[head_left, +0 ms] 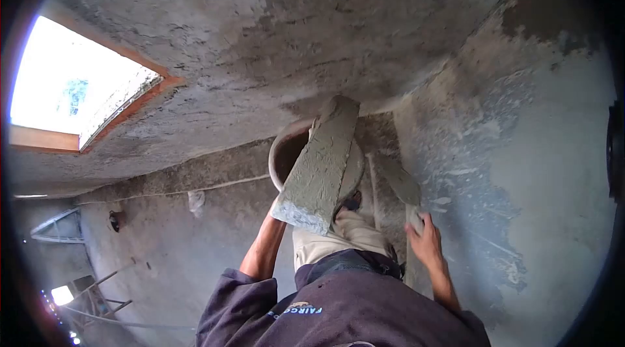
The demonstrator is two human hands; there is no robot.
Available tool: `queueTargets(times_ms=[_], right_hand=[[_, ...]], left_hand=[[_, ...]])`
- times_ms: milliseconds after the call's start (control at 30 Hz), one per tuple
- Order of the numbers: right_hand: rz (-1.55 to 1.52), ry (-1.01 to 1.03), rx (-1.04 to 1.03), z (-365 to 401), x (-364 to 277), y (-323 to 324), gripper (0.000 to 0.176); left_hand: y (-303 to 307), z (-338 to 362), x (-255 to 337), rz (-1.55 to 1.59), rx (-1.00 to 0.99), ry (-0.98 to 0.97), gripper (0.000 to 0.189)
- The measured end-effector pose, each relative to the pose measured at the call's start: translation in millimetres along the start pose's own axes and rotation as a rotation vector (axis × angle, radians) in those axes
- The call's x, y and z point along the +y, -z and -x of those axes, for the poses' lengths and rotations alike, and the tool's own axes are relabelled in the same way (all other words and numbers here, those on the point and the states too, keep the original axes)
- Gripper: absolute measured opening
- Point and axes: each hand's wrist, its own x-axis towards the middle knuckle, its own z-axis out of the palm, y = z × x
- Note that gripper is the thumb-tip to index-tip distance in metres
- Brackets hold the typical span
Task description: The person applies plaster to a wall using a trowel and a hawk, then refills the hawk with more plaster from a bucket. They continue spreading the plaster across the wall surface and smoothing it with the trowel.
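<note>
A long board (319, 171) coated with grey-green mortar extends from in front of my body toward the wall. My left forearm reaches under its near left edge, and the board hides my left hand, fingers included. To the right, my right hand (425, 241) is closed around the handle of a trowel (398, 180), whose mortar-smeared blade points up and left, apart from the board. Beneath the board is a round container (274, 163), partly covered by it.
A rough plastered wall (260, 54) spans the top, with a bright wood-framed window (78, 93) at left. Another wall (540, 171), smoother and partly coated, stands at right. A white bag (196, 202) and a dark object (114, 221) lie left; metal frames (62, 226) stand beyond.
</note>
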Motion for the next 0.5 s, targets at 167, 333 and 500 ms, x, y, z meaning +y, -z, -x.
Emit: queueTargets(times_ms=[167, 333, 500], right_hand=[[-0.418, 0.028, -0.136, 35.5, -59.5, 46.5, 0.043], [0.063, 0.638, -0.125, 33.2, -110.3, 44.0, 0.035], [0.244, 0.789, -0.064, 17.4, -95.1, 14.7, 0.036]], left_hand=[[-23.3, 24.6, 15.6, -0.003, -0.041, -0.131, 0.047], [-43.3, 34.1, 33.6, -0.027, -0.045, -0.215, 0.047], [-43.2, 47.3, 40.6, -0.02, -0.024, -0.273, 0.046]])
